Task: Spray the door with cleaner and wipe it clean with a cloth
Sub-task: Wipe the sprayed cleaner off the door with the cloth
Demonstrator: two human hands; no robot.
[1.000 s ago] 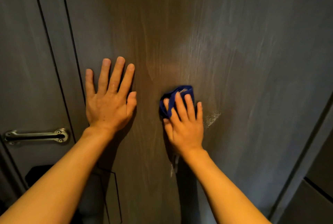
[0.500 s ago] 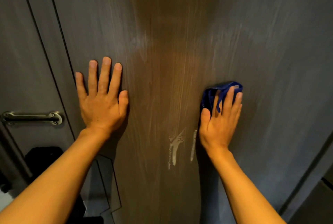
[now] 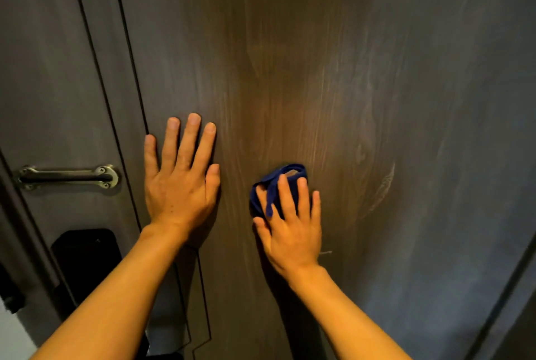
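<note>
A dark wood-grain door [image 3: 304, 55] fills the view. My left hand [image 3: 179, 185] lies flat against it, fingers spread and holding nothing. My right hand [image 3: 290, 223] presses a bunched dark blue cloth [image 3: 274, 185] onto the door just right of the left hand; the cloth shows above and between the fingers. A faint curved smear of cleaner [image 3: 383, 191] marks the door to the right of the cloth. No spray bottle is in view.
A metal pull handle [image 3: 68, 177] is fixed on the left part of the door, with a black lock plate [image 3: 87, 261] below it. Thin dark grooves [image 3: 121, 49] run down the door's left side. The door's right edge [image 3: 510, 287] slants at the lower right.
My right hand has swept the cloth back to the left, after moving right half a second ago. The white streaks of cleaner near the middle are gone. My left hand stays flat on the door.
</note>
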